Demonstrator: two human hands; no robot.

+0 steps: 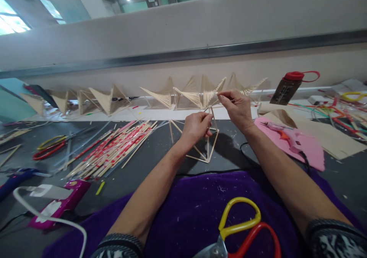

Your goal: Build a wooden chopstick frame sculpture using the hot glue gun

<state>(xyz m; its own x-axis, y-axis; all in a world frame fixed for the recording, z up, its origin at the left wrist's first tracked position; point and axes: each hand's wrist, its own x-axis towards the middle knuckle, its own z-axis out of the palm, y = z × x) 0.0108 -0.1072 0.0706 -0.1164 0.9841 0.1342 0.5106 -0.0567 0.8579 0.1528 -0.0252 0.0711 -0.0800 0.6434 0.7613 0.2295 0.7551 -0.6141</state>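
Observation:
A small frame of thin wooden sticks (212, 146) stands on the dark table in front of me. My left hand (197, 127) is closed at its upper part, fingers pinched around a stick near the top corner. Just right of that corner and a bit higher, my right hand (237, 106) is raised with thumb and forefinger pinched together. Whatever lies between those fingertips is too small to make out. Behind both hands, finished-looking twisted stick models (187, 97) stand in a row along the white ledge.
Left lies a bundle of sticks in red-marked wrapping (114, 149), with pliers (51, 147) and a magenta power strip (61, 204) nearby. A glue gun (286, 135) rests on pink material (314, 154) at right, before a bottle (288, 87). Yellow-and-red-handled scissors (241, 227) lie on purple cloth (183, 212).

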